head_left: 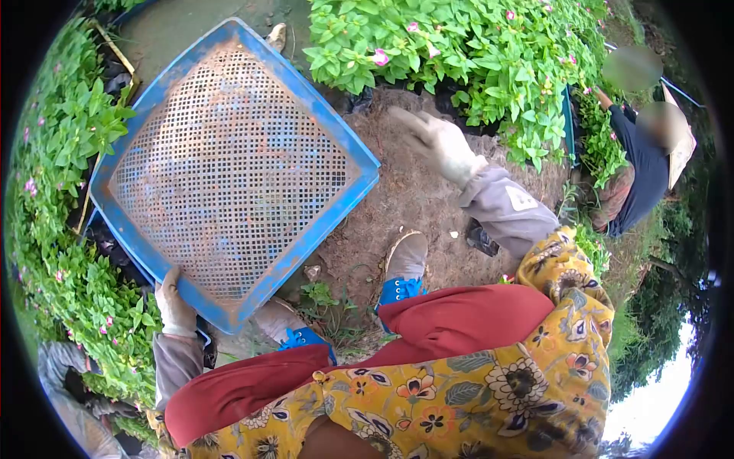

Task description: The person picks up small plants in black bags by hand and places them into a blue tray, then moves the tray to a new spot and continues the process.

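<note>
A square blue plastic crate (306, 271) with a mud-stained, mesh bottom fills the left centre of the head view. At its lower left rim, my left hand (177, 307) in a pale glove is closed around the edge. My right hand (443, 145), also gloved, reaches over bare soil beside the flowering plants (466, 57). Its fingers are stretched out, slightly blurred, with nothing visible in them. Dark plastic plant bags (359, 101) show at the foot of the plants near that hand.
More pink-flowered plants (73, 206) stand along the left. Brown soil (394, 195) lies between my shoes and the plants. At the right a person in a dark top (638, 164) bends by the plants. Another person's grey clothing (69, 382) shows at the lower left.
</note>
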